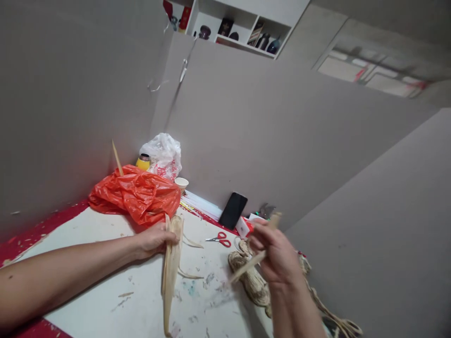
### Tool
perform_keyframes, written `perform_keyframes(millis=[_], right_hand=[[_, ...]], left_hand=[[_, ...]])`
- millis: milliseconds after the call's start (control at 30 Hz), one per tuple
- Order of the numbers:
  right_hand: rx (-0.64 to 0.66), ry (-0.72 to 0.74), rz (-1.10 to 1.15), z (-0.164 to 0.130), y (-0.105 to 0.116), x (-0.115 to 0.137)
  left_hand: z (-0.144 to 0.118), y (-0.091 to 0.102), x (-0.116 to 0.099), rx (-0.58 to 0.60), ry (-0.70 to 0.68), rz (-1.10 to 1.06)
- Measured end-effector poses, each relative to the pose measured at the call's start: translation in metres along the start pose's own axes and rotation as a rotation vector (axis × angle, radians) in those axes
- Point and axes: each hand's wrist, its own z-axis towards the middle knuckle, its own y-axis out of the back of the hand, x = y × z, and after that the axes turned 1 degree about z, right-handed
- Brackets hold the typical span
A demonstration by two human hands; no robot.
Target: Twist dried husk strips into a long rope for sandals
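A bundle of dried husk leaves (pixel 171 267) is being gripped near its upper end by the left hand (pixel 154 240), whose fingers are closed around it, so that the long leaves are hanging down over the white table (pixel 105 263) toward the near edge. A single thin husk strip (pixel 254 257) is being pinched by the right hand (pixel 278 256), whose fingers are curled shut on it; the strip is being held slanted, its lower end pointing left and down. A braided husk coil (pixel 252 281) is lying on the table just below the right hand. Red-handled scissors (pixel 220 239) are lying between the two hands, farther back. An orange plastic bag (pixel 136 193) is bunched at the far left, and a black phone (pixel 233 210) is being propped against the wall.
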Motion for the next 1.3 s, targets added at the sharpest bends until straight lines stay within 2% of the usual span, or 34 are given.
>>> perform_keyframes(millis=[67,133,200,300,467,600,833,1033,1300], right_hand=[[0.213,-0.185,-0.096,-0.008,-0.024,-0.029],[0.340,-0.322,-0.162,-0.016,-0.041,-0.055],[0.356,-0.370,-0.230,-0.023,-0.049,-0.074],[0.321,-0.337,-0.318,-0.029,-0.053,-0.087],[0.299,-0.286,-0.396,-0.033,-0.058,-0.091],[0.291,-0.293,-0.391,-0.030,-0.056,-0.091],[0.363,-0.344,-0.345,-0.029,-0.051,-0.090],[0.380,-0.334,-0.356,-0.032,-0.055,-0.092],[0.382,-0.329,-0.361,-0.033,-0.057,-0.087]], left_hand=[[-0.002,-0.004,-0.003,-0.012,0.051,-0.055],[-0.003,-0.006,-0.005,-0.006,0.064,-0.098],[-0.003,-0.006,-0.005,0.024,0.056,-0.101],[-0.001,-0.003,-0.001,0.068,0.028,-0.055],[-0.001,-0.002,0.005,0.131,-0.022,0.019],[-0.002,-0.005,0.002,0.108,-0.030,0.015],[-0.002,-0.005,0.000,0.083,-0.056,0.026],[-0.003,-0.006,-0.001,0.130,-0.077,0.043],[-0.006,-0.010,-0.003,0.133,-0.079,0.083]])
